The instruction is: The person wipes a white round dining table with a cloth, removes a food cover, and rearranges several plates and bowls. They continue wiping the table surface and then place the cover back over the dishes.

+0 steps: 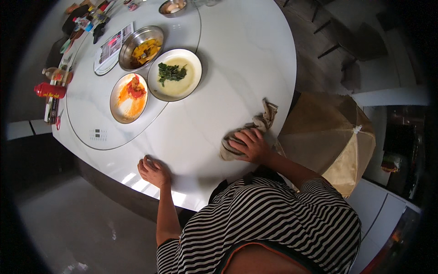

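Observation:
On the right front of the white marbled table (191, 141), my right hand (251, 146) grips a crumpled greyish-brown cloth (261, 122) and presses it on the tabletop. The cloth's loose end trails away beyond my fingers. My left hand (153, 172) rests on the front edge of the table, its fingers curled in and nothing seen in them. Ahead of my hands lie a white plate (194, 82) with dark leafy greens and a smaller plate (123, 109) with red and orange food remains.
Behind the plates are a metal bowl (157, 34) of yellow food, a printed sheet (115, 45) and a bowl of eggs (173, 8). Along the left edge stand a red bottle (50, 90) and red-handled scissors (58, 121). A gold-brown folding food cover (328, 132) sits at right, below the tabletop.

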`<state>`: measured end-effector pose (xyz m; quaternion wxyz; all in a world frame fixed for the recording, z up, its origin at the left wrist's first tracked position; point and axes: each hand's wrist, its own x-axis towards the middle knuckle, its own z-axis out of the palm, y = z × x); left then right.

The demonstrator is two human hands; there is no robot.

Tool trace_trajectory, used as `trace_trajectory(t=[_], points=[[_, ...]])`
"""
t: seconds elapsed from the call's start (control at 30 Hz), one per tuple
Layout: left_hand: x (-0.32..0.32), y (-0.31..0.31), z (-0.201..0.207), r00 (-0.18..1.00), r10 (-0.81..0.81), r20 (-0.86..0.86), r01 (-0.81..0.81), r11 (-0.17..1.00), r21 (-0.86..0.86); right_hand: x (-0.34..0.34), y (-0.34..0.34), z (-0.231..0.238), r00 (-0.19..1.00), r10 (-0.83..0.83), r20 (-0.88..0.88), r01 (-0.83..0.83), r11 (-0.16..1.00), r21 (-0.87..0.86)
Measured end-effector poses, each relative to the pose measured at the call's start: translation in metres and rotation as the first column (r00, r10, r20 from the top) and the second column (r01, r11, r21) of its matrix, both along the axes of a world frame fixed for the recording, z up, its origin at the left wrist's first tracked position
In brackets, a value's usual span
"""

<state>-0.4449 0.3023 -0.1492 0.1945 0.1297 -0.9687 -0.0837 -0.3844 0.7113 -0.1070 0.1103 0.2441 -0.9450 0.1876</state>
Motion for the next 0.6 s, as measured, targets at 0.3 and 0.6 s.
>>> trace_trajectory(t=[0.3, 0.6], points=[[0.000, -0.007, -0.005, 0.998, -0.063, -0.014, 0.063, 0.997, -0.033, -0.116, 0.131, -0.006, 0.801, -0.596, 0.048, 0.591, 0.801, 0.092], [0.002, -0.014, -0.011, 0.996, -0.059, 0.060, 0.061, 0.997, -0.046, -0.314, 0.288, -0.042, 0.552, -0.822, -0.138, 0.833, 0.549, 0.064]])
